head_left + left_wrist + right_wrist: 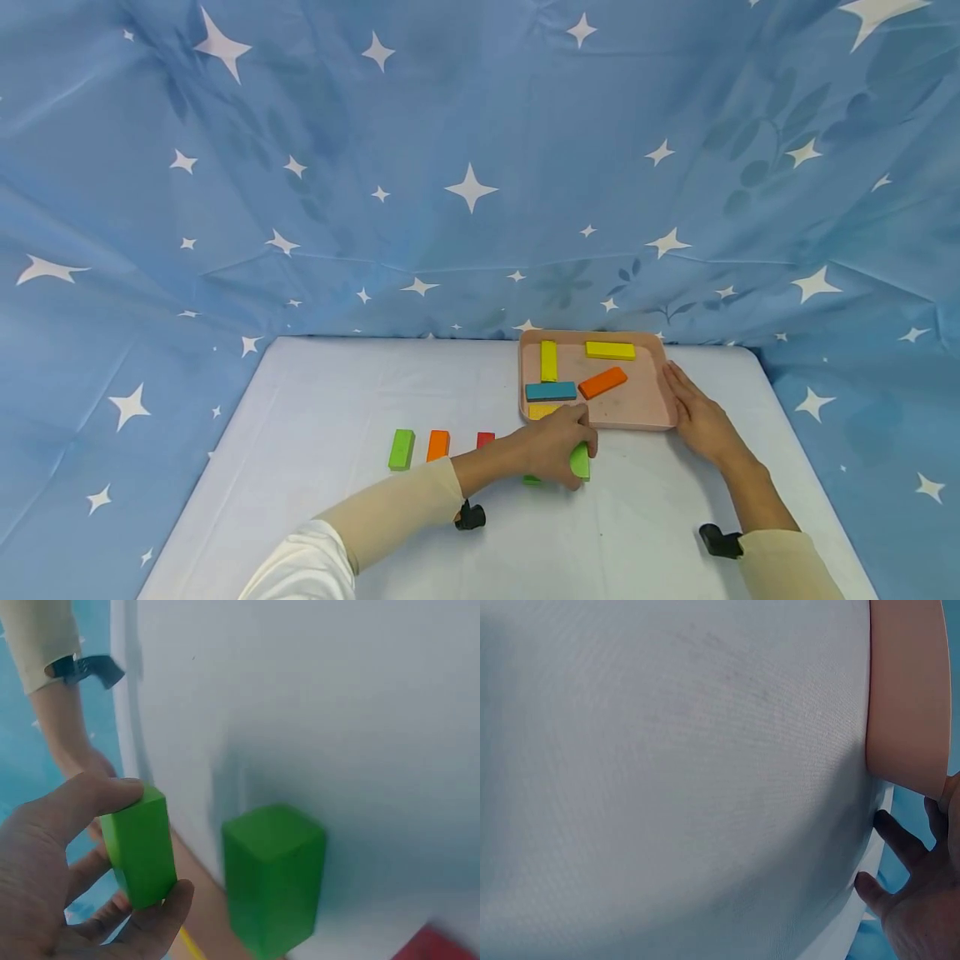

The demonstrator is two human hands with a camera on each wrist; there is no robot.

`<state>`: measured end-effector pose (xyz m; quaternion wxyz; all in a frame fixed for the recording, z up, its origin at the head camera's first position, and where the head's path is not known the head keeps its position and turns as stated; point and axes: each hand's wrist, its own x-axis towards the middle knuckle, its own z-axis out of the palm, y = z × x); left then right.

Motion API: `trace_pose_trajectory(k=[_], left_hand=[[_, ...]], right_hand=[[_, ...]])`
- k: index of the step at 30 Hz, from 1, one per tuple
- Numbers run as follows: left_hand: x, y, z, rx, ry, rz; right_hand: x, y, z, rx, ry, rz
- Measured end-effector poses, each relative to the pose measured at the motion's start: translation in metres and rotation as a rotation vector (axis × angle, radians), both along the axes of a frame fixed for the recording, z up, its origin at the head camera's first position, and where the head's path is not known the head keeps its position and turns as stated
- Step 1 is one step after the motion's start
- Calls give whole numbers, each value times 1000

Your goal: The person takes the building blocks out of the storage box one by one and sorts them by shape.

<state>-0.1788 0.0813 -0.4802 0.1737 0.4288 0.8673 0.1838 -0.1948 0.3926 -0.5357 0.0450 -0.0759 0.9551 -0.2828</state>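
My left hand (558,443) pinches a green block (146,851) between thumb and fingertips, just in front of the pink tray (637,412). Beside it stands another green block (274,881) on the table, mostly hidden by the hand in the head view. The right hand (705,421) rests against the tray's right side with fairly straight fingers. In the right wrist view its fingers spread near the tray's corner. Inside the tray lie yellow blocks (610,351), a blue block (551,390) and an orange block (602,382); the left hand partly covers the front yellow one.
Left of the tray, a green block (401,450), an orange block (438,445) and a red block (486,438) stand in a row on the white table (337,392). The left forearm passes over this row's near side. A blue star-patterned curtain (420,233) hangs behind the table.
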Motion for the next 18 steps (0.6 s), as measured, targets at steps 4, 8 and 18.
trace_pose_trajectory(k=[4, 8, 18], left_hand=[[7, 3, -9, -58, -26, 0], [10, 5, -19, -90, -28, 11], [12, 10, -26, -128, -30, 40]], right_hand=[[-1, 0, -1, -6, -5, 4], [-1, 1, -2, -2, -15, 0], [-1, 2, -3, 7, -8, -5]])
